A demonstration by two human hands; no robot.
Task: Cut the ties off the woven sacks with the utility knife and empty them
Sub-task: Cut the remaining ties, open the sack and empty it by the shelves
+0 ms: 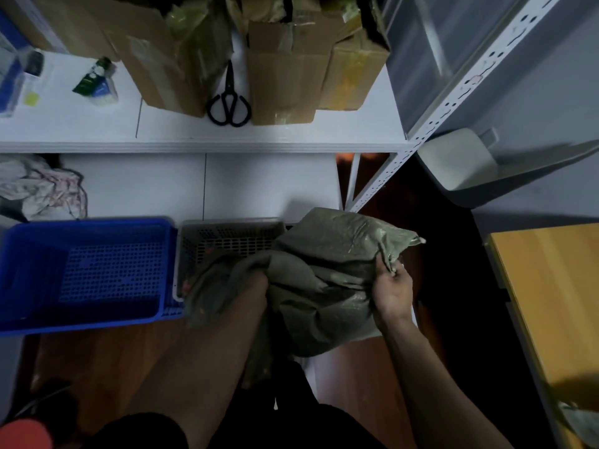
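Right hand (390,286) pinches the woven sack (327,251); left hand (260,281) buried inside.

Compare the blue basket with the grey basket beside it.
The blue basket is bright blue; the grey basket is pale grey. The blue basket looks wider than the grey basket. The blue basket's floor lies open to view; the woven sack drapes over part of the grey basket. Both are perforated plastic and stand side by side.
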